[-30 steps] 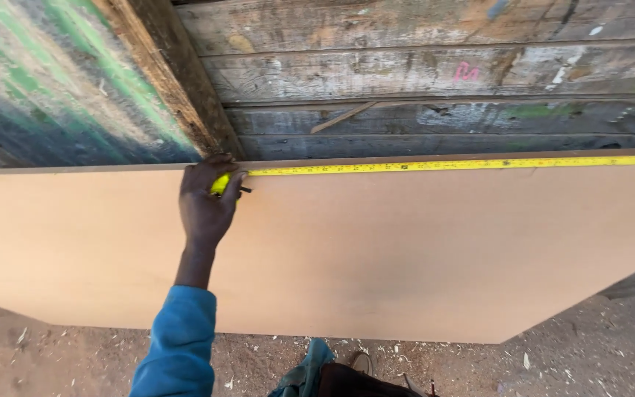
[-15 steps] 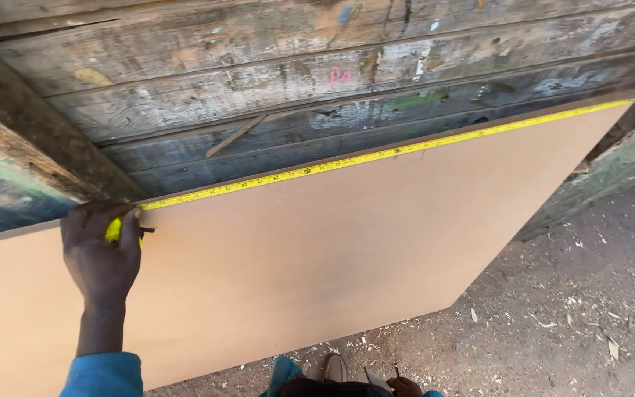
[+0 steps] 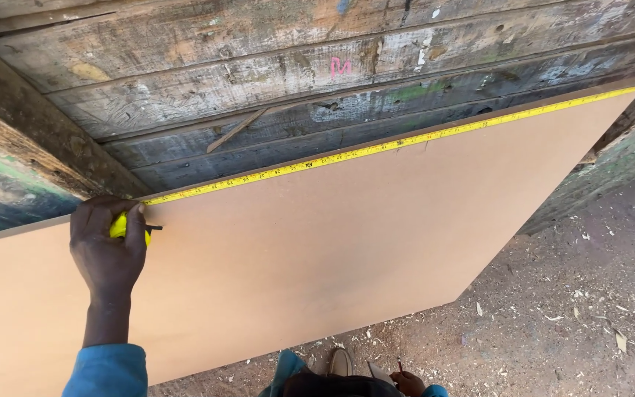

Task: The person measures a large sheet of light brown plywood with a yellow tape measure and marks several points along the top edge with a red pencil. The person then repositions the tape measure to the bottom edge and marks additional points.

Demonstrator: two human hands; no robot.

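Head view: the left hand point(image 3: 108, 246) is closed around a yellow tape measure case point(image 3: 119, 226), pressing it against the top edge of a tan fibreboard sheet point(image 3: 317, 272) that leans on a weathered plank wall point(image 3: 259, 88). The yellow tape blade point(image 3: 376, 149) runs along that edge to the sheet's far corner. The right hand point(image 3: 408, 382) shows only partly at the bottom edge; I cannot tell whether it holds anything. Likely risks: the far hook could slip off the corner, or the long blade could sag away from the edge, spoiling the reading. Sawdust covers the dirt floor point(image 3: 567, 323).
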